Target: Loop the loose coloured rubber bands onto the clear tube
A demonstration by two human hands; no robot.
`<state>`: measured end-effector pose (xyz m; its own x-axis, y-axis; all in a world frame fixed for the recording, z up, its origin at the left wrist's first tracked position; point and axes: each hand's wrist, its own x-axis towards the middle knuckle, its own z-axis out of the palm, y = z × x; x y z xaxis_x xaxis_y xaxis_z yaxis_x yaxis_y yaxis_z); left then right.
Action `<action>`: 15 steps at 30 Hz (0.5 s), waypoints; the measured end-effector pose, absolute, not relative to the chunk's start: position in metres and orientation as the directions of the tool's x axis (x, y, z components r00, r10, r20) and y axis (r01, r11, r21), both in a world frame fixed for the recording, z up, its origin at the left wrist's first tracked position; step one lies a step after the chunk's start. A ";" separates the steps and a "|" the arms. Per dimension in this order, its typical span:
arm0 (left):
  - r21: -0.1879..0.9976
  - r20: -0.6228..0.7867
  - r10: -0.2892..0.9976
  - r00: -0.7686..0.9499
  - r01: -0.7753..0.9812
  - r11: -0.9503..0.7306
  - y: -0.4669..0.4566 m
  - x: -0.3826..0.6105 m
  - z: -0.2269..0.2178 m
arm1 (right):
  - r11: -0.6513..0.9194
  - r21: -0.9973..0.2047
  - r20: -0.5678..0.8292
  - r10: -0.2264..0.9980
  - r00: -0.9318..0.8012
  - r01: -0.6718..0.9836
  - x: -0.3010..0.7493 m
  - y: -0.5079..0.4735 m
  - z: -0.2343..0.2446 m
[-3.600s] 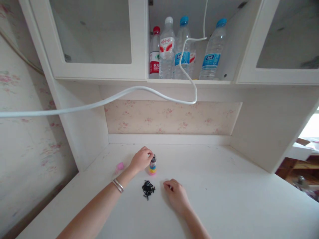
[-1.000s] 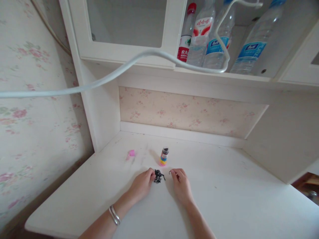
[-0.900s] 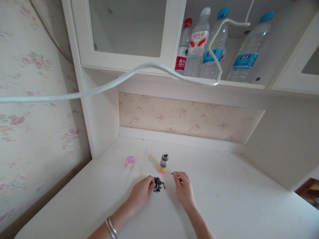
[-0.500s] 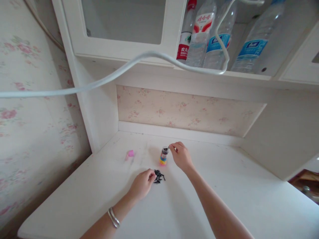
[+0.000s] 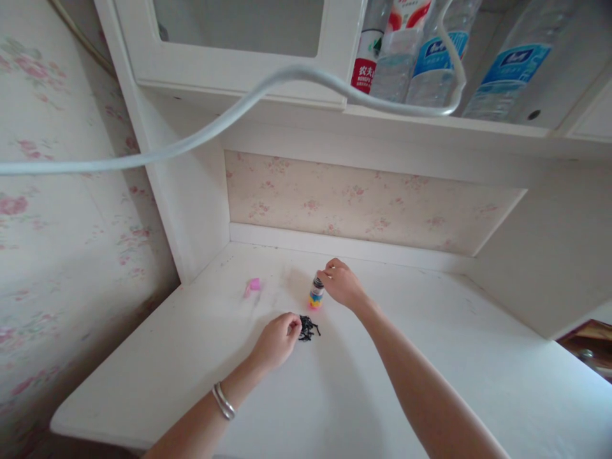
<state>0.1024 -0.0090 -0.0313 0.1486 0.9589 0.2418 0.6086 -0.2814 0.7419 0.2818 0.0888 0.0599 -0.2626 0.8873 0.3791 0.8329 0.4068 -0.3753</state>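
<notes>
A small clear bottle [image 5: 316, 294] with a colourful label stands upright on the white table, with black pieces inside. Over its mouth is my right hand [image 5: 340, 281], thumb and fingers pinched together; whatever is between the fingertips is hidden. Nearer to me lies a small heap of thin black stringy pieces [image 5: 308, 329], too small to name. My left hand [image 5: 278, 339] rests at the heap's left edge, its thumb and forefinger closed in a pinch, with their tips against the black pieces. A pink cap with a stem [image 5: 254, 285] lies left of the bottle.
A white cable [image 5: 239, 105] crosses the view in front of the cabinet [image 5: 215, 67]. Several plastic bottles [image 5: 433, 67] stand on the open shelf. The white tabletop [image 5: 191, 357] meets a low back ledge [image 5: 354, 245], with flowered wallpaper on the left.
My right hand has moved left from beside the bottle to over its mouth; the black piece at its fingertips no longer shows. My left hand stays at the heap. The view has tilted down slightly.
</notes>
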 end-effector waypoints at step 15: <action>0.828 0.230 0.965 0.129 0.495 -0.264 -0.007 0.099 -0.027 | 0.399 -0.711 0.497 0.868 0.013 0.578 0.289 0.055 0.044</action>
